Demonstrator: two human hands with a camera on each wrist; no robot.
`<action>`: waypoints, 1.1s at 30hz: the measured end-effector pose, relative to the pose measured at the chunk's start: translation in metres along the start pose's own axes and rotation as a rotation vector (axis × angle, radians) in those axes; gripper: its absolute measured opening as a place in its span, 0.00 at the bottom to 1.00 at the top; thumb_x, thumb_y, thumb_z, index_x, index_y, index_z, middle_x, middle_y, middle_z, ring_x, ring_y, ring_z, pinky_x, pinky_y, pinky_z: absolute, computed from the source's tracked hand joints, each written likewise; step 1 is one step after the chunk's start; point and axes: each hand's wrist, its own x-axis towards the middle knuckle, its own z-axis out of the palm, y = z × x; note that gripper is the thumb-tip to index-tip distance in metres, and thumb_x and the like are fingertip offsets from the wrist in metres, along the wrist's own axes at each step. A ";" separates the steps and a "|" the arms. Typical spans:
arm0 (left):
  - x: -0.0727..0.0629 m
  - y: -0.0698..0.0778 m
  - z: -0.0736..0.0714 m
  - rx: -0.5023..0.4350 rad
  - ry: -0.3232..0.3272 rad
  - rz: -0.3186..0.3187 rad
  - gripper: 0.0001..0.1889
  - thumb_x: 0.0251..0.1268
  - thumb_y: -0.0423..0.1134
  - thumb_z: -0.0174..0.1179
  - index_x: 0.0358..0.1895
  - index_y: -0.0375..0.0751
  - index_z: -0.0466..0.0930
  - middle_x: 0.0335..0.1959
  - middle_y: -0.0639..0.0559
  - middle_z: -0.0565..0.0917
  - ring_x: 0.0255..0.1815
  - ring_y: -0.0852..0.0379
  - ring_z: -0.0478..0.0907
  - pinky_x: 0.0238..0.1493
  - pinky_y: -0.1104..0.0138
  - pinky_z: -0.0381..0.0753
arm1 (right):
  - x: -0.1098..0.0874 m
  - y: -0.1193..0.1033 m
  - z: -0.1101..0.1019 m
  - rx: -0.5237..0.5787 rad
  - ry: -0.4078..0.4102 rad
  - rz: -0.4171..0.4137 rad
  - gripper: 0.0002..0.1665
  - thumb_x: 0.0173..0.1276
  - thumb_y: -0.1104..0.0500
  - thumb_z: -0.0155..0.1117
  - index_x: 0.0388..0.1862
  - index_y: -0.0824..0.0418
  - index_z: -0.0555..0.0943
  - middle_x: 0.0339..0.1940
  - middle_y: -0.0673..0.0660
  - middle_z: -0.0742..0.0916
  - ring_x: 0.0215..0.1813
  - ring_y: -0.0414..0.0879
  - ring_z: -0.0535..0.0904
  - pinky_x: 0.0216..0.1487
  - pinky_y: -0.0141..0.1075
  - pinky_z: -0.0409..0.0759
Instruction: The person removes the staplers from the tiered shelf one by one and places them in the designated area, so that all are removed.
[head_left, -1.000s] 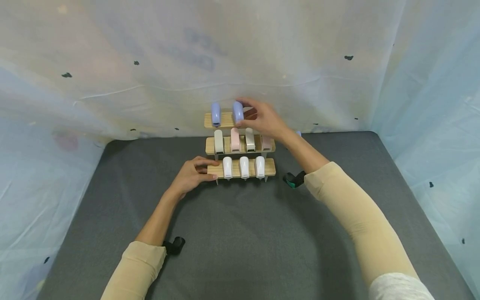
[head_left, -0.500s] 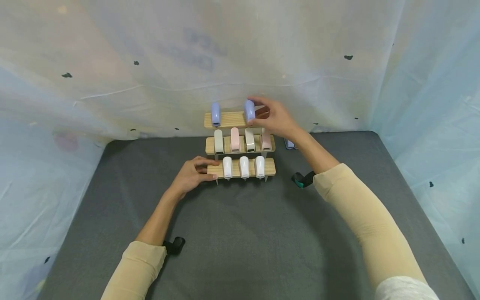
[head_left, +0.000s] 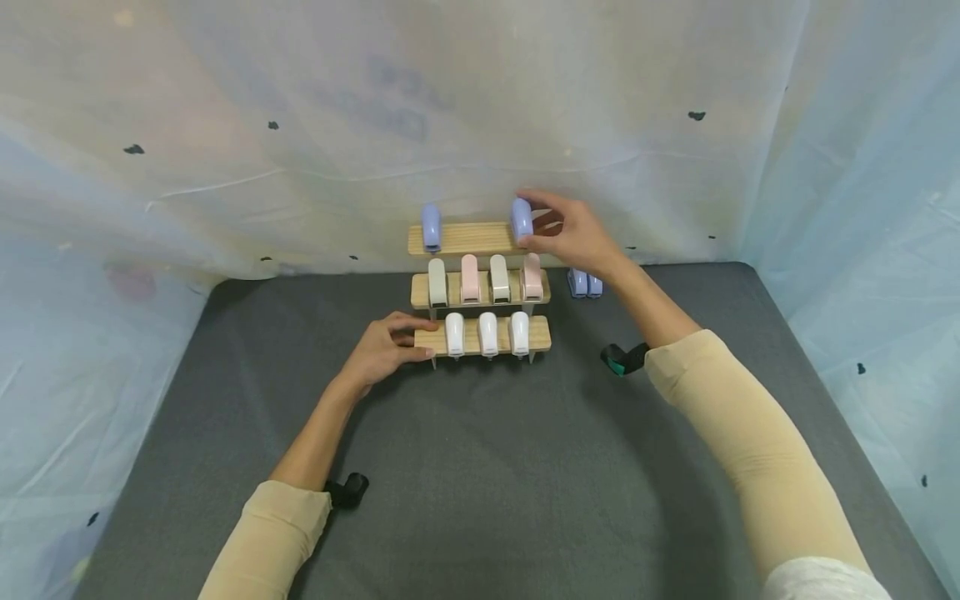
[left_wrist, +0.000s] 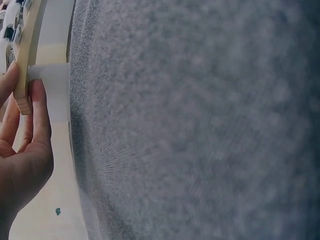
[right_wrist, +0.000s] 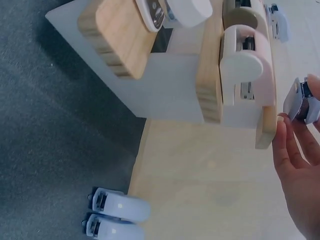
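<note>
At the right end of the top shelf board [head_left: 476, 238], my right hand [head_left: 581, 237] pinches a periwinkle-blue mini stapler [head_left: 521, 220] between thumb and fingers. Its metal underside shows tilted in the right wrist view, beside the board's end. Another blue stapler [head_left: 431, 227] stands at that board's left end. My left hand [head_left: 380, 352] grips the left end of the lowest board [head_left: 425, 340], thumb on one face and fingers on the other. Three white staplers [head_left: 488, 335] stand on this board. The middle board [head_left: 418, 292] bears grey-white and pink staplers [head_left: 470, 279] side by side.
Two more blue staplers [head_left: 584, 283] lie together on the dark grey table [head_left: 480, 483], right of the stepped rack. A pale plastic sheet [head_left: 315, 208] hangs close behind the rack, with more sheeting at both sides.
My right hand has shifted the blue stapler rightward along the top shelf, from near the middle to the right end. The two blue staplers on the table came into sight. My left hand stays put.
</note>
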 end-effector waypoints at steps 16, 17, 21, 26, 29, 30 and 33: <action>0.000 -0.002 0.001 -0.016 -0.002 0.002 0.21 0.59 0.37 0.73 0.57 0.46 0.84 0.59 0.46 0.73 0.55 0.40 0.78 0.50 0.54 0.82 | -0.014 0.015 -0.019 0.027 0.030 -0.009 0.39 0.62 0.63 0.74 0.72 0.58 0.72 0.62 0.60 0.80 0.54 0.56 0.80 0.51 0.45 0.80; 0.000 -0.002 0.001 -0.020 -0.002 0.002 0.21 0.59 0.37 0.73 0.57 0.46 0.84 0.59 0.45 0.73 0.54 0.40 0.78 0.50 0.54 0.83 | -0.016 0.016 -0.021 0.026 0.031 -0.008 0.39 0.62 0.63 0.74 0.72 0.59 0.72 0.63 0.61 0.79 0.54 0.57 0.80 0.51 0.44 0.80; 0.000 -0.003 0.002 -0.013 0.000 0.005 0.21 0.59 0.38 0.73 0.57 0.46 0.84 0.59 0.46 0.73 0.55 0.40 0.78 0.49 0.54 0.83 | -0.025 0.009 -0.026 -0.008 0.035 -0.002 0.39 0.62 0.66 0.72 0.72 0.64 0.71 0.64 0.64 0.78 0.55 0.59 0.80 0.51 0.46 0.80; 0.000 -0.002 0.002 -0.011 0.002 0.006 0.21 0.59 0.38 0.73 0.57 0.47 0.84 0.59 0.46 0.73 0.55 0.39 0.77 0.50 0.53 0.82 | -0.037 -0.010 -0.032 -0.082 0.028 0.016 0.38 0.64 0.69 0.70 0.72 0.70 0.68 0.64 0.68 0.78 0.56 0.62 0.79 0.52 0.50 0.79; -0.001 -0.002 0.002 -0.006 0.001 0.006 0.21 0.59 0.39 0.73 0.57 0.47 0.84 0.59 0.46 0.73 0.57 0.39 0.76 0.50 0.53 0.82 | -0.042 -0.008 -0.036 -0.112 0.029 0.041 0.38 0.64 0.69 0.70 0.73 0.69 0.67 0.65 0.68 0.77 0.57 0.62 0.78 0.54 0.49 0.79; -0.001 -0.002 0.002 -0.003 0.001 0.006 0.21 0.59 0.39 0.73 0.56 0.47 0.84 0.59 0.46 0.73 0.57 0.39 0.76 0.50 0.53 0.82 | -0.042 -0.004 -0.037 -0.110 0.031 0.049 0.39 0.64 0.68 0.70 0.73 0.67 0.68 0.65 0.67 0.77 0.57 0.62 0.78 0.54 0.50 0.79; -0.001 -0.001 0.001 0.006 0.003 0.007 0.21 0.59 0.40 0.73 0.56 0.48 0.85 0.59 0.46 0.73 0.58 0.39 0.75 0.51 0.52 0.81 | -0.042 0.013 -0.041 -0.104 0.042 0.061 0.39 0.64 0.67 0.71 0.74 0.62 0.69 0.66 0.63 0.77 0.58 0.60 0.78 0.54 0.51 0.79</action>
